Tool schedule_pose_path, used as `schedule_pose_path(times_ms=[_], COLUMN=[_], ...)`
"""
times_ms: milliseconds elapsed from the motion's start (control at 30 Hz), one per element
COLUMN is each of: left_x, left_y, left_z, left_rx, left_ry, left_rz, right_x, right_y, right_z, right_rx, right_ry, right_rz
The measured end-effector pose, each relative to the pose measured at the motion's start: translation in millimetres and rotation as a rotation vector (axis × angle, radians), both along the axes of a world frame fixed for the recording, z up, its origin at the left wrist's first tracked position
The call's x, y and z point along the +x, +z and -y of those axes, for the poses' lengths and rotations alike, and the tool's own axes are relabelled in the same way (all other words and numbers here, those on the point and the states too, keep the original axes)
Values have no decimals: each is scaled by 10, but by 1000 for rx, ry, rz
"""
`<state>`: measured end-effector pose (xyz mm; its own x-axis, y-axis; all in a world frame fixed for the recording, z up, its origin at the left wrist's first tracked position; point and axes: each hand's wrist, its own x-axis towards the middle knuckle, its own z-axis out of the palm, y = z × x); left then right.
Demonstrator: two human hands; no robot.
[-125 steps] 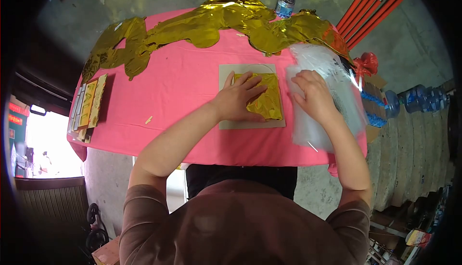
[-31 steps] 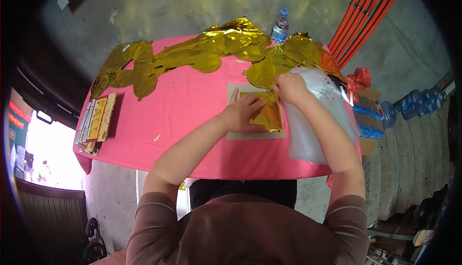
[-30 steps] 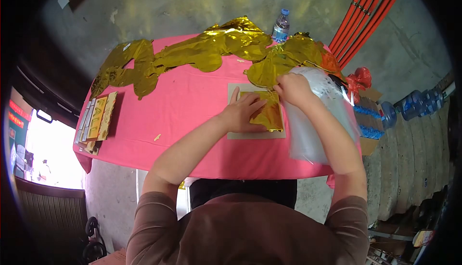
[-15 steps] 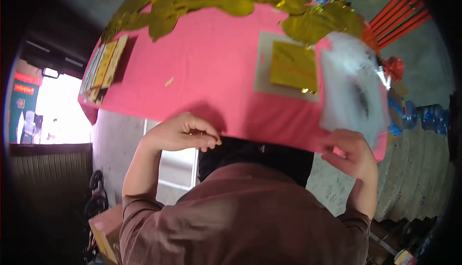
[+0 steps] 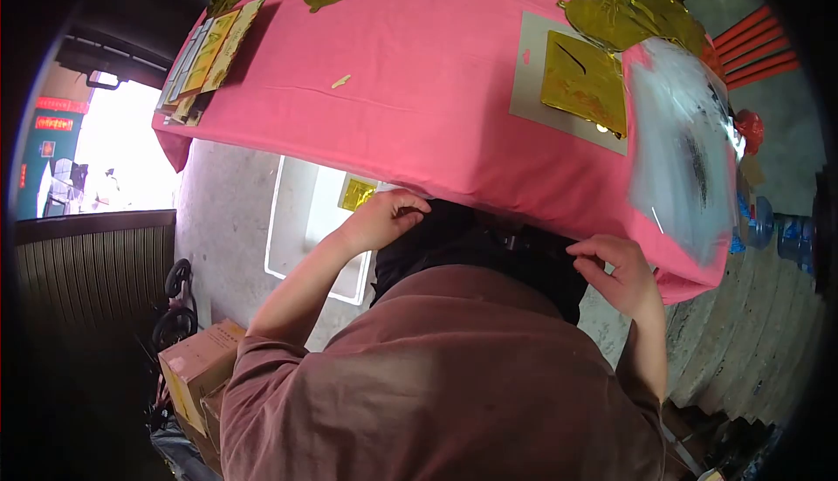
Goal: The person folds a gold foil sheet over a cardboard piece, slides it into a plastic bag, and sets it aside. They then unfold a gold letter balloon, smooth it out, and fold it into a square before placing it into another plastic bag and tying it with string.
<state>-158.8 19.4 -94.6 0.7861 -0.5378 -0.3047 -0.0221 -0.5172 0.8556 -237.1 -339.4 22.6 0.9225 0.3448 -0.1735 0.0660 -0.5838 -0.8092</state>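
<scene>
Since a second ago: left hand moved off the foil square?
Yes. The left hand pulled back toward the body, off the foil square, past the pink tablecloth's near edge.

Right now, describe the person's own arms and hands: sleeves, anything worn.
Both arms are bare below the short sleeves of a loose brownish-mauve top. The left hand and right hand are bare too: no gloves, and no watch or bracelet shows at either wrist. Any ring is too small to tell.
</scene>
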Motion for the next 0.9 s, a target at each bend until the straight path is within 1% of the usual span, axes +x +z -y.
schedule_pose_path(times_ms=[67,133,167,233,267,333,367,400,467,500,533,600,633,667,700,733,800,833,900], left_x=[31,100,128,111,94,111,133,118,72,55,65,86,105,129,121,85,-42,-119,-264], left_y=[-52,-74,-58,-32,-49,-113,-145,-202,-410,-534,-664,-849,-839,-832,-824,-726,-468,-353,-199], left_z=[-40,-94,-135,-249,-307,-393,-404,-386,-288,-187,-62,123,120,125,110,55,-172,-261,-410], left_rx=[20,224,226,249,254,283,349,349,163,179,179,458,454,356,261,257,142,146,97], left_ry=[14,60,73,30,51,139,171,182,145,130,134,126,128,23,-81,-81,-189,-187,-102], left_rz=[40,114,126,62,62,163,76,78,394,523,528,752,757,615,465,462,243,238,1], right_x=[-12,-28,-24,-28,-21,2,25,57,119,167,218,313,368,429,494,540,570,585,621], right_y=[-29,-35,-10,38,34,20,28,41,63,74,88,110,124,128,101,87,84,76,62], right_z=[-7,-9,-7,-9,-7,-6,-25,-46,-93,-132,-175,-286,-342,-387,-437,-466,-496,-514,-529], right_rx=[9,2,4,10,14,53,54,53,52,29,6,27,47,38,47,58,67,80,78], right_ry=[-6,-33,-21,-55,-34,-53,-41,-30,-16,6,26,62,96,93,148,206,213,220,227], right_rz=[22,57,71,36,39,96,96,114,134,139,144,159,169,173,205,236,223,216,212])
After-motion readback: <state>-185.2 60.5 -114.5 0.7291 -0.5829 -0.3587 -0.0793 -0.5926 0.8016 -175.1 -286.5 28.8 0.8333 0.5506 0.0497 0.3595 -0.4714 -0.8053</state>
